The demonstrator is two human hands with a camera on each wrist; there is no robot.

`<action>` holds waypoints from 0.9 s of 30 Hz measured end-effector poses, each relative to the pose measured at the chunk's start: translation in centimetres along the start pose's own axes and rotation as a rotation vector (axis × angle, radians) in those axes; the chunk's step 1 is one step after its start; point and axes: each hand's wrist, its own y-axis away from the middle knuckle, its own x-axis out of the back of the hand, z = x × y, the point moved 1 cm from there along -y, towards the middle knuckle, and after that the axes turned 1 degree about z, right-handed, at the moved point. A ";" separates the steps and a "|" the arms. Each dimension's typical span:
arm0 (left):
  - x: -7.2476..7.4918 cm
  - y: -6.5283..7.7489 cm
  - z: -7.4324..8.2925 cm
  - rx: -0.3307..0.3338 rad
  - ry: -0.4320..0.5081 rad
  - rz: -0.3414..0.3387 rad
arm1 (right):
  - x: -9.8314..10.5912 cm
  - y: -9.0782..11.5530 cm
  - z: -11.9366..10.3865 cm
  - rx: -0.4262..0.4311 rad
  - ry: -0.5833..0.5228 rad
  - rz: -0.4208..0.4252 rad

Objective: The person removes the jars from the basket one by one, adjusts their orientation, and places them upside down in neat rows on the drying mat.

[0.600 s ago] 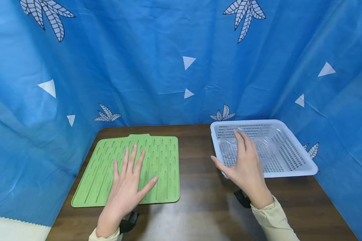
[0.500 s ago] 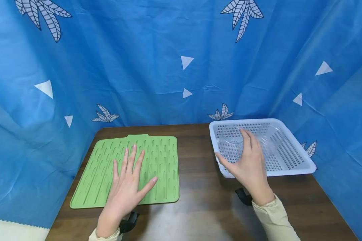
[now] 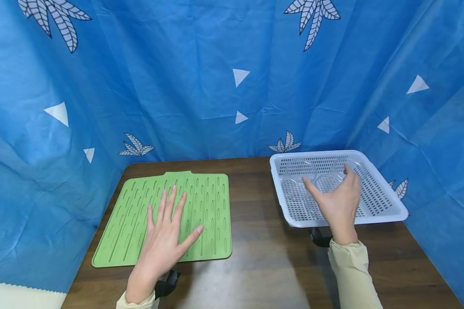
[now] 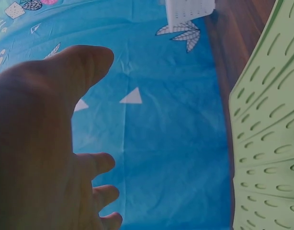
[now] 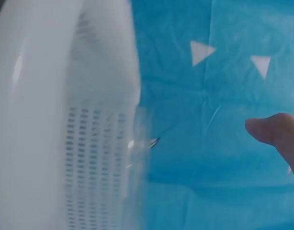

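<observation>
My left hand [image 3: 160, 244] is held over the green ridged mat [image 3: 212, 201], fingers spread and straight; the left wrist view shows nothing in its grasp. Whether it touches the mat, I cannot tell. Over the white perforated basket [image 3: 396, 210] is my right hand [image 3: 340, 206], thumb and fingers wide apart. In the basket stand clear, round-rimmed vessels that look like cups: one clear cup [image 3: 300, 171] at the back left, another clear cup [image 3: 357, 165] behind my fingertips, and a third clear cup [image 3: 325, 182] between thumb and fingers. Contact with that one is not visible.
Both the mat and the basket lie on a dark brown wooden table [image 3: 255, 240], mat on the left, basket at the right rear. A blue patterned curtain [image 3: 201, 94] encloses the back and sides. Black straps sit at both wrists.
My right hand has moved to the right and slightly farther in over the basket, from its left part toward its middle, thumb and fingers staying apart. The left hand has hardly moved.
</observation>
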 end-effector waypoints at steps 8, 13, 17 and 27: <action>-0.3 0.3 -0.2 0.008 0.012 0.000 | -0.8 -0.5 2.2 -0.188 -0.002 0.056; -0.2 0.4 -0.2 0.009 0.014 0.000 | -0.8 -0.4 3.0 -0.189 -0.003 0.158; 0.0 0.2 -0.3 0.008 0.023 0.006 | -0.4 -0.4 3.5 -0.212 0.000 0.123; -0.2 0.0 -0.4 0.002 0.040 -0.008 | -0.7 -0.2 4.6 -0.342 0.036 -0.126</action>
